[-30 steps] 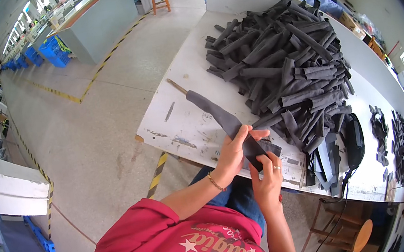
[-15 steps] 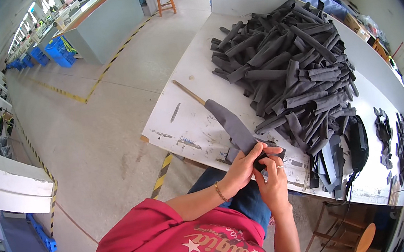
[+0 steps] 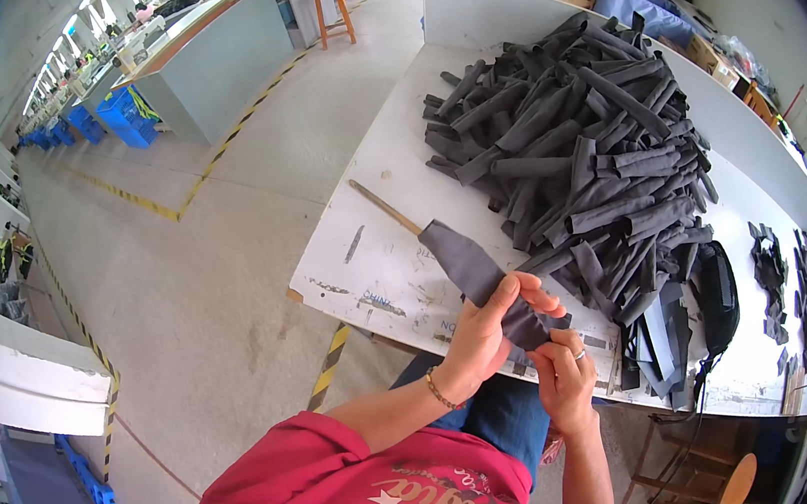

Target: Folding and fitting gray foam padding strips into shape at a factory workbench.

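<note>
A dark grey fabric sleeve [image 3: 465, 262] slants across the near edge of the white table [image 3: 386, 260]. Out of its far end sticks a thin wooden stick [image 3: 385, 206], which points to the upper left. My left hand [image 3: 480, 341] grips the sleeve near its lower end, thumb on top and fingers around the far side. Just to the right, my right hand [image 3: 567, 381] pinches the sleeve's gathered near end between thumb and fingers. Whether the stick runs the sleeve's whole length is hidden by the cloth.
Beyond my hands lies a large heap of dark grey fabric tubes [image 3: 572, 146]. Flat grey strips [image 3: 672, 345] and a black pouch-like object [image 3: 717, 289] lie to its right. A wooden stool [image 3: 736, 483] stands below the table, and blue crates [image 3: 127, 119] sit far left.
My right hand has moved slightly right and down, its fingers shifting on the sleeve's near end. My left fingers have opened out somewhat along the cloth. The view has shifted a little.
</note>
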A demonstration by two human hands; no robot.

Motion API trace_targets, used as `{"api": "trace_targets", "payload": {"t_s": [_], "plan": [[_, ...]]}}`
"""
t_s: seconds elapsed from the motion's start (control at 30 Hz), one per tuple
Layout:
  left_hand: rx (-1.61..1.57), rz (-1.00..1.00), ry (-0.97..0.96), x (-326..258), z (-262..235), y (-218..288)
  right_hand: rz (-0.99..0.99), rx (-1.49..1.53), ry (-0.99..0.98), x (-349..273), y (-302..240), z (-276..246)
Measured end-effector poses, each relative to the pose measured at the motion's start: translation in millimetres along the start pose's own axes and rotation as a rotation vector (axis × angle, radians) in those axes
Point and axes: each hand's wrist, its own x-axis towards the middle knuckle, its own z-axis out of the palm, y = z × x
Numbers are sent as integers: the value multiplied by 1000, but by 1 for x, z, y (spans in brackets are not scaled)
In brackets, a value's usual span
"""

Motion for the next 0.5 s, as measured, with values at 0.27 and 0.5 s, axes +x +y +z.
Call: {"api": "trace_targets", "payload": {"t_s": [0.27,0.5], "plan": [[-6,-27,61,-9,0,-7,-21,7,0,0,1,7],[-86,-18,42,-11,-1,-11,-27,47,-19,7,-3,9]]}}
